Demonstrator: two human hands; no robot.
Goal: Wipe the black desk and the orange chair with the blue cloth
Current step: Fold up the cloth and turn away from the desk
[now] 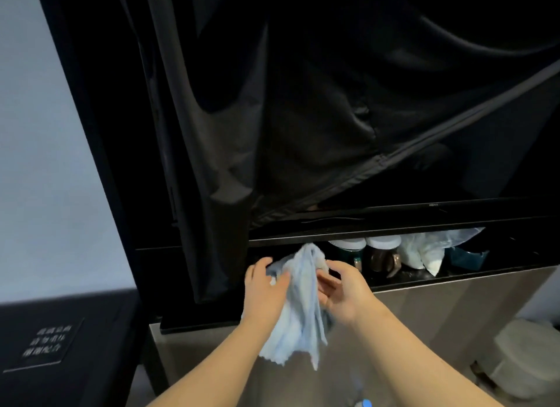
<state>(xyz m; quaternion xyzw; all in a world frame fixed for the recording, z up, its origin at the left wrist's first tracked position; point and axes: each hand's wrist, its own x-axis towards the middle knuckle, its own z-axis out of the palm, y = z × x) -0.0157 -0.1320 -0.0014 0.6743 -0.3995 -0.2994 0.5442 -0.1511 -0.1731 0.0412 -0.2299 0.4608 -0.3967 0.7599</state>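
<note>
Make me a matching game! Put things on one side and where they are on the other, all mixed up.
Things:
1. blue cloth
2. jars
3. sign
4. black cover

Places:
A. hanging above the shelf
B. bottom left of the view
C. between the left hand and the right hand
D. on the shelf, right of the cloth

Pairs: 1-C, 2-D, 3-B, 4-A

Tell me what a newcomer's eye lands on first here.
The blue cloth, bunched and hanging between the left hand and right hand at lower centre, stands out against the dark. Above it a big black fabric cover drapes over most of the upper frame. Right of the hands, white-lidded jars sit in a low dark shelf.
</note>
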